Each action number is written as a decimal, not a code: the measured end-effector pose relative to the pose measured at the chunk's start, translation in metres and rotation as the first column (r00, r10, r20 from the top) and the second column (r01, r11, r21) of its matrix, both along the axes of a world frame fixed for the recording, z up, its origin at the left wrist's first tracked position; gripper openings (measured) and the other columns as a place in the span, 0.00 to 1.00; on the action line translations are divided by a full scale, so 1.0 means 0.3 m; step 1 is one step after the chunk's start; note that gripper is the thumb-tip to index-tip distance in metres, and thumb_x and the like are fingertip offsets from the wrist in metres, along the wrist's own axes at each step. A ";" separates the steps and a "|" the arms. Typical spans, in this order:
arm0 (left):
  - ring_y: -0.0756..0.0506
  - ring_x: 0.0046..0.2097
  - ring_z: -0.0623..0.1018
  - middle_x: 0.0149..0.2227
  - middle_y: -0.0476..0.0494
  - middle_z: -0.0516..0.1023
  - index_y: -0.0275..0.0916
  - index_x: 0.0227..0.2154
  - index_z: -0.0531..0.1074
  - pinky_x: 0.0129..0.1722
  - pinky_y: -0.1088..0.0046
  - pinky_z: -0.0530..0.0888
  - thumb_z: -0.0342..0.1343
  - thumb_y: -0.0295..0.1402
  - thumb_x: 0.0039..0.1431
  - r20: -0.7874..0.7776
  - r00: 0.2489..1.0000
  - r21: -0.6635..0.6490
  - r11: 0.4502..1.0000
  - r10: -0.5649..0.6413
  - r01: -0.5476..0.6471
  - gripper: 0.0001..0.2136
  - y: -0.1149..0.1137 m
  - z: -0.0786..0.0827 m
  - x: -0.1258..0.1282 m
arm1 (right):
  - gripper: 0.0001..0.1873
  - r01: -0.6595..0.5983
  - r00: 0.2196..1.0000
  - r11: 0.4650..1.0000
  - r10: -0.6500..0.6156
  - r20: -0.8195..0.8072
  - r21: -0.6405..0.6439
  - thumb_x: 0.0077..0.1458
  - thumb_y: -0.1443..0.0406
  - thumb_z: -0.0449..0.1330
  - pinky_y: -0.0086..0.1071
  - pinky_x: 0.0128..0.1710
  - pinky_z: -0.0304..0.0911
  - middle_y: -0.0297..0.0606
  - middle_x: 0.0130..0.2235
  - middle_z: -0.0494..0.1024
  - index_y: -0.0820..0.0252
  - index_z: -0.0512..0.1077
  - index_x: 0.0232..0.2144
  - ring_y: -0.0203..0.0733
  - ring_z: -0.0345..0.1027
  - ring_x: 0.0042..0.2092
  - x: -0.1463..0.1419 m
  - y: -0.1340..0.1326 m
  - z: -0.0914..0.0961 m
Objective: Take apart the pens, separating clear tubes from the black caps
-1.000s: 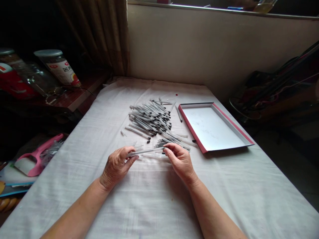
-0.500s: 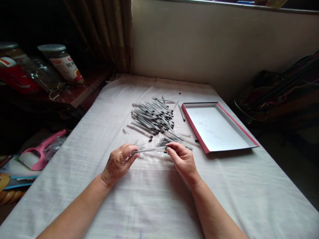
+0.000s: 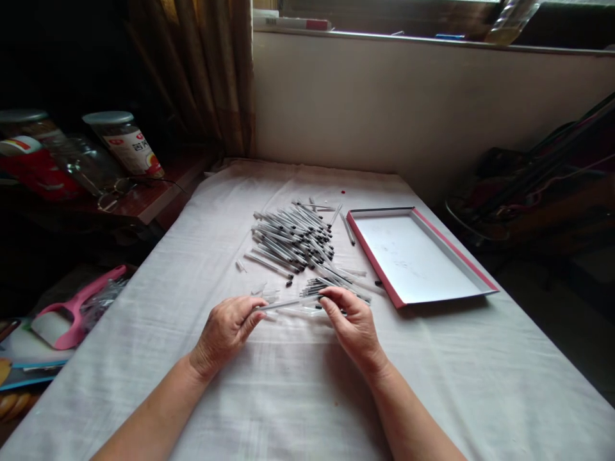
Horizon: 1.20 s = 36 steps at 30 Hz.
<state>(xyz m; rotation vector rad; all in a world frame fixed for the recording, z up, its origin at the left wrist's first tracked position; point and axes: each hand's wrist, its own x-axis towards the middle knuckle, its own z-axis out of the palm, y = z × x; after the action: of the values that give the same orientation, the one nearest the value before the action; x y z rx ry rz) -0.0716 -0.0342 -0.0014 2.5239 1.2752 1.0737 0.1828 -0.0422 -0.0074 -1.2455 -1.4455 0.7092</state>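
Pale cloth (image 3: 293, 403) is spread up to the wall (image 3: 365, 115), and more of the sill (image 3: 384, 36) is shown than half a second ago, the view being tipped upward. One pen (image 3: 291, 303) is held level-ish above the cloth, near its middle, in front of the heap (image 3: 293, 234). Its one end is pinched between thumb and fingers of the left hand (image 3: 228, 326); its other end is gripped by the fingertips of the right hand (image 3: 353, 323), where what else is held, if anything, can hardly be made out. The hands are kept apart, joined only by the pen, as before. Thin refills (image 3: 312, 286) are seen just beyond the right fingers. Neither the heap nor the box (image 3: 377, 266) beside it has been shifted.
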 end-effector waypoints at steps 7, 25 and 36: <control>0.48 0.32 0.77 0.31 0.47 0.78 0.40 0.38 0.72 0.35 0.74 0.72 0.48 0.37 0.68 -0.037 0.997 0.071 0.996 0.061 -0.058 0.09 0.004 -0.003 -0.006 | 0.08 0.007 0.999 0.998 -0.010 -0.041 -0.059 0.55 0.61 0.61 0.32 0.32 0.68 0.37 0.32 0.80 0.58 0.77 0.34 0.39 0.72 0.31 0.001 0.002 0.001; 0.47 0.35 0.78 0.32 0.45 0.79 0.40 0.36 0.73 0.38 0.71 0.73 0.46 0.40 0.68 -0.050 0.995 0.019 0.996 0.086 -0.085 0.13 0.021 0.001 -0.021 | 0.12 0.062 0.921 0.990 -0.106 0.376 0.125 0.59 0.62 0.57 0.40 0.45 0.69 0.42 0.40 0.81 0.54 0.79 0.41 0.47 0.74 0.42 0.017 0.014 0.011; 0.45 0.36 0.78 0.33 0.45 0.79 0.40 0.38 0.72 0.40 0.69 0.73 0.49 0.39 0.67 -0.067 0.988 0.090 0.987 0.136 -0.130 0.10 0.039 -0.002 -0.062 | 0.11 0.183 0.960 0.983 -0.179 0.216 -0.001 0.57 0.60 0.57 0.32 0.30 0.64 0.38 0.30 0.80 0.57 0.77 0.30 0.39 0.69 0.28 0.063 0.032 0.017</control>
<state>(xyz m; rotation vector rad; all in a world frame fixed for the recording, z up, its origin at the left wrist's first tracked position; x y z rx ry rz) -0.0902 -0.0226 -0.0020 2.5942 1.4663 1.0942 0.2017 -0.0326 -0.0023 -1.4860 -1.4763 0.4779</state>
